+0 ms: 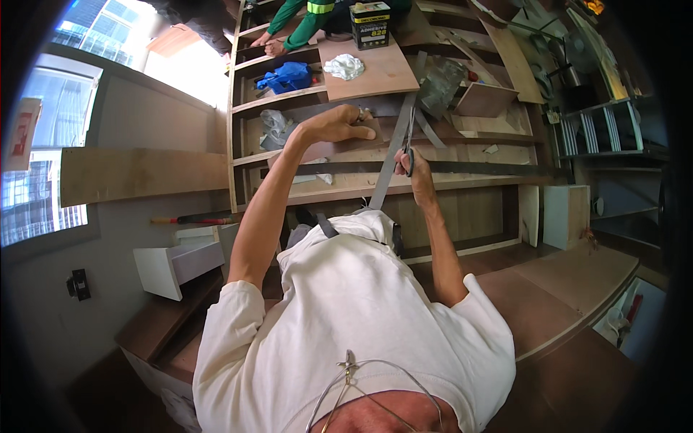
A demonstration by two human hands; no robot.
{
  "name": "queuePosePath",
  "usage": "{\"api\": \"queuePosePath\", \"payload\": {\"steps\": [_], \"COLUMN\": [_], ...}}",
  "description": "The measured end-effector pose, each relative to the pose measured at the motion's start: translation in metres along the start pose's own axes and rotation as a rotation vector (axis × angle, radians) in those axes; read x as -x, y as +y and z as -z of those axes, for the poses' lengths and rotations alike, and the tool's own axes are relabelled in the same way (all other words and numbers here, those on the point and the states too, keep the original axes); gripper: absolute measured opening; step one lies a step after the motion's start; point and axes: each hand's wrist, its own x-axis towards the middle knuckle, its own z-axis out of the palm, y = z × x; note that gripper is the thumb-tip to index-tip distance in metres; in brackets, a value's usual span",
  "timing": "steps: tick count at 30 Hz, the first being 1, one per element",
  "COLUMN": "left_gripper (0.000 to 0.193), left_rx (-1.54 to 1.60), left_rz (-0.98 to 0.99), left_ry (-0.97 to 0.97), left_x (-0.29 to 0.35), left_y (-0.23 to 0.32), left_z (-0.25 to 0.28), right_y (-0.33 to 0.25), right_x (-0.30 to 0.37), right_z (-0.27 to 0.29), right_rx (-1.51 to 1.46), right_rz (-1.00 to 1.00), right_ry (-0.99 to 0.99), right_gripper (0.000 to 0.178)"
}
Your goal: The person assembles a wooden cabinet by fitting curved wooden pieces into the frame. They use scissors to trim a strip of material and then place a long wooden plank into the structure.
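Note:
My right hand is closed round the dark handles of a pair of scissors, whose blades point away from me. Beside the blades runs a long grey strip, slanting from near my waist toward a wooden panel. To the left, my left hand is over a brown sheet on the wooden frame. Its thumb stretches to the right, apart from the curled fingers, which are partly hidden. I see nothing held in it.
Across the wooden frame lies a panel bearing a black can and a crumpled white cloth. A blue plastic bag sits in a compartment. Another person's green sleeves reach in at the far side. Shelves stand right.

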Motion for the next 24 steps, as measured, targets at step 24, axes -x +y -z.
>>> {"api": "queuePosePath", "payload": {"steps": [24], "left_gripper": [0.018], "left_rx": [0.75], "left_rz": [-0.074], "left_ry": [1.436], "left_x": [0.32], "left_y": [-0.158], "left_z": [-0.014], "right_y": [-0.054], "right_x": [-0.045], "right_z": [-0.304], "right_rx": [0.564], "right_rz": [0.412], "right_ry": [-0.576], "right_gripper": [0.017]}}
